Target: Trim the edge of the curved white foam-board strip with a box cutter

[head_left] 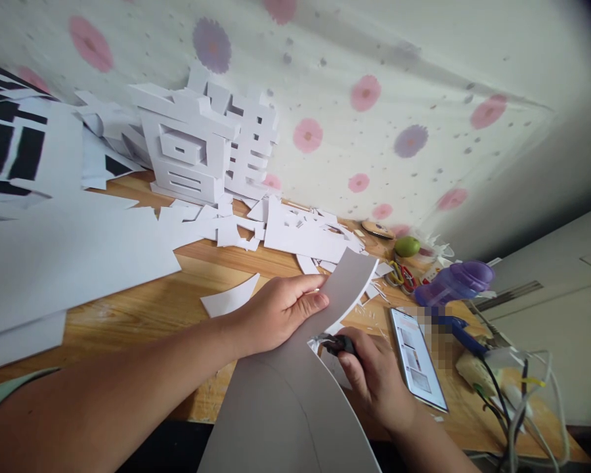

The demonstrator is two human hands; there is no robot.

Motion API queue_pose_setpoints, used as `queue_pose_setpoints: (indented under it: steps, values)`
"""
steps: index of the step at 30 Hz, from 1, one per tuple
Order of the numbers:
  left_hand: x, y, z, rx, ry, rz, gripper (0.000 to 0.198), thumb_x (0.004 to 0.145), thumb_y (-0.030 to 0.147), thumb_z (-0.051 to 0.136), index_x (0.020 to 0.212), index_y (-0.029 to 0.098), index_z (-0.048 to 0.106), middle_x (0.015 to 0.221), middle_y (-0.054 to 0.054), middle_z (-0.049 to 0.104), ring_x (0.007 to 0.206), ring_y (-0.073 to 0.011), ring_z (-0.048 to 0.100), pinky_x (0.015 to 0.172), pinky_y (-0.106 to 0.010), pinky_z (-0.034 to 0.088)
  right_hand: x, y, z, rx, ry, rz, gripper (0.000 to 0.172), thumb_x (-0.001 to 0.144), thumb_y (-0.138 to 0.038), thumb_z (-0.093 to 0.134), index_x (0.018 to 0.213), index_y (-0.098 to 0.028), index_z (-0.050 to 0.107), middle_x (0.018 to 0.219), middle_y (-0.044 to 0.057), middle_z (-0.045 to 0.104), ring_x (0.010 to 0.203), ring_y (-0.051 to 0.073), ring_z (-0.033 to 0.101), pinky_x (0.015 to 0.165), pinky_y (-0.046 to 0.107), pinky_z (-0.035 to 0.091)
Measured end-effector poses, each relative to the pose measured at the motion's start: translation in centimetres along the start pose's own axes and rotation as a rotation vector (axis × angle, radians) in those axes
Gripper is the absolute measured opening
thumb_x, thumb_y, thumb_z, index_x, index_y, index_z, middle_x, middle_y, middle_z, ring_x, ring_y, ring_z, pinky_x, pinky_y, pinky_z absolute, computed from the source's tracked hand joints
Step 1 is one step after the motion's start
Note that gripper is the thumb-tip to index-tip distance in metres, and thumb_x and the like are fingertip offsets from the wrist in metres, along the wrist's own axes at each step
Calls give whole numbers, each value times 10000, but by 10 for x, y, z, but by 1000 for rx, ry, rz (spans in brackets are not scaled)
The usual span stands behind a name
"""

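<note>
A white foam board sheet [276,407] with a faint curved pencil line runs from the bottom of the view up past the table's front edge. My left hand [280,312] grips its upper part, thumb on the near face and the other fingers partly hidden. In my right hand [379,374] is a black-handled utility knife [339,343], its metal tip at the board's right edge, where a notch shows. A curved white offcut [231,295] lies on the table left of my left hand.
Cut-out white characters [187,154] stand against the flowered wall cover. White scraps [300,230] and large sheets [79,256] cover the table's back and left. At right are a phone [417,358], scissors [401,276], a purple bottle [456,282], a green fruit [406,246] and tangled cables [517,394].
</note>
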State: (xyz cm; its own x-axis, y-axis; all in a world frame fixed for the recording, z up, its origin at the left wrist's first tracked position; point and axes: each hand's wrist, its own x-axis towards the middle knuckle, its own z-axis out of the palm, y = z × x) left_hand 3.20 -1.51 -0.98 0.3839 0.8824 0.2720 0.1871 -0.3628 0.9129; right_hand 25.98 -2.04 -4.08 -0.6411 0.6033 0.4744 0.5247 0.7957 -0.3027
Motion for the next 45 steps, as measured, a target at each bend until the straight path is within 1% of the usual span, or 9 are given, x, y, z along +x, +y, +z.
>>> queue_pose_setpoints:
  steps: [4,8,14,21,25,29,33,40,45]
  values:
    - [-1,-1,0,-74,-26,-8,378,968,509,424,1082,209,624,883,7,654,832,-156,592,716,-226,434,-1,3,0,-9,-3,-12,262,1035,-407,352,987,-220,528,699,-4,659,569,152,616,545,241,442]
    - [0,-3,1,-38,0,-13,391,960,534,426,1016,199,619,872,5,647,825,-158,590,695,-226,418,-2,-1,3,30,6,24,257,1035,-399,355,983,-222,533,710,-4,667,579,147,624,538,233,440]
    - [0,-2,2,-64,-53,8,405,961,540,417,1081,198,596,837,14,611,742,-132,534,664,-217,399,3,-12,7,108,44,39,260,1032,-394,363,990,-219,550,723,-1,675,593,144,633,546,228,456]
    - [-1,0,3,-147,-39,-5,394,957,529,439,1025,180,608,825,8,596,715,-122,514,625,-205,390,7,-13,4,44,72,2,260,1035,-389,350,982,-218,539,721,3,683,584,150,643,540,232,460]
    - [-1,-2,2,-130,-6,-32,404,947,548,452,1026,187,617,863,-1,634,812,-156,572,688,-226,423,6,-14,3,37,62,-1,259,1034,-383,350,977,-214,537,708,-1,675,573,148,636,537,231,453]
    - [-1,-3,2,-111,5,-55,414,937,564,463,999,188,623,829,2,636,857,-178,593,699,-237,431,5,-13,4,52,47,6,280,1033,-396,346,979,-206,544,691,-2,661,557,149,620,531,238,439]
    - [-1,-1,1,-117,11,-29,398,946,543,460,1027,194,632,847,0,654,903,-189,604,730,-243,442,3,-9,3,39,27,0,287,1035,-398,345,977,-203,546,699,7,665,565,153,618,533,243,430]
    - [-1,2,0,-110,-45,-28,369,956,508,459,1049,196,630,897,0,651,820,-156,581,702,-229,427,2,-2,-7,30,-79,-7,302,1035,-412,342,952,-202,544,680,10,649,562,159,601,530,258,402]
    - [-1,4,0,-88,-76,-48,395,951,523,456,1017,177,633,768,31,571,698,-117,503,615,-201,378,1,-3,-8,66,-110,4,323,1033,-426,335,953,-201,552,678,12,646,561,156,590,529,258,394]
